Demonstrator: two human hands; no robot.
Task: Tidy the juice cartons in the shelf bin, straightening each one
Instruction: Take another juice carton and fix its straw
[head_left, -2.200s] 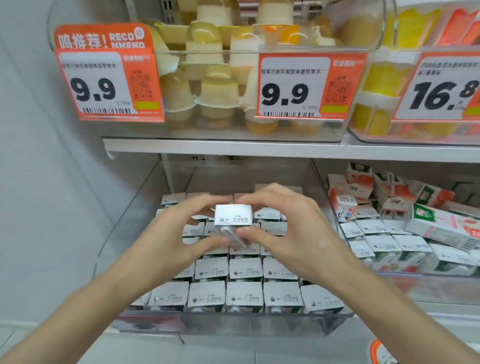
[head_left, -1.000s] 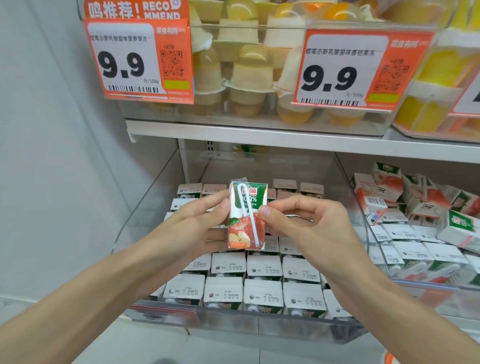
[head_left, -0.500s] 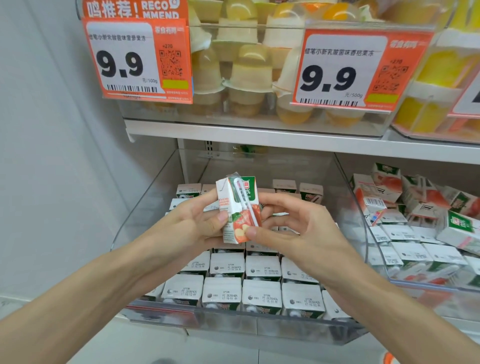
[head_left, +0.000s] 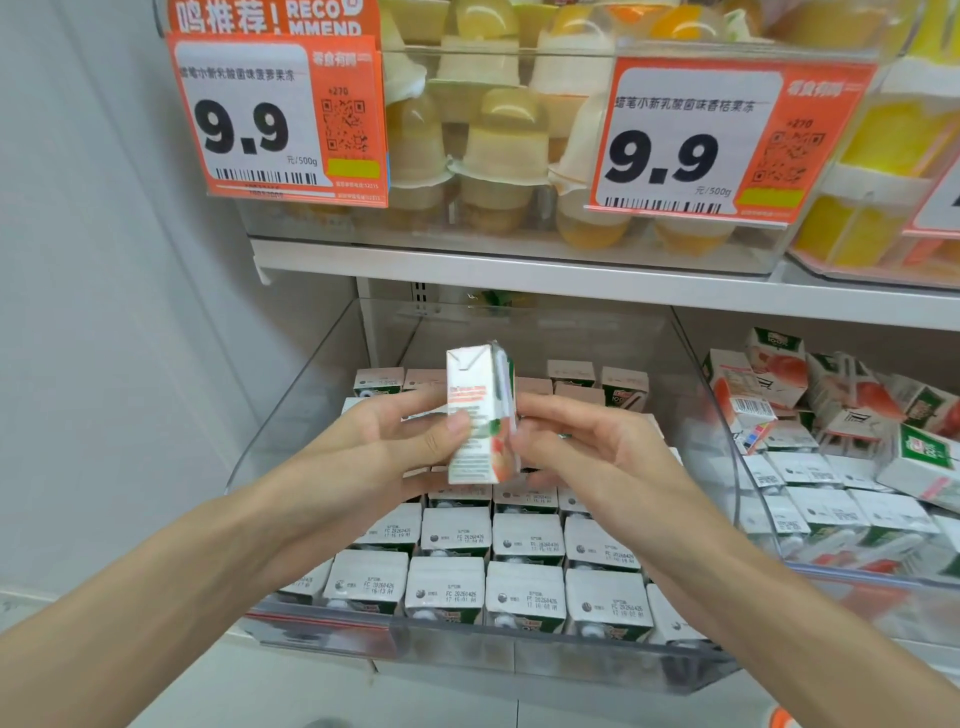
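Observation:
A small juice carton stands upright in the air above the clear shelf bin, its white side panel facing me and its straw along the right edge. My left hand pinches its left side with thumb and fingers. My right hand holds its right side with curled fingertips. Below them, several cartons stand in neat rows in the bin, white tops with date stamps facing up. A few more cartons stand at the back of the bin.
A second clear bin to the right holds cartons, several lying tumbled at its back. A white shelf board runs overhead with jelly cup bins and orange price tags. A grey wall closes the left side.
The carton was lifted out of the bin and turned about its upright axis: its printed front with the straw faced me, now the white side panel does. Both hands stayed on it.

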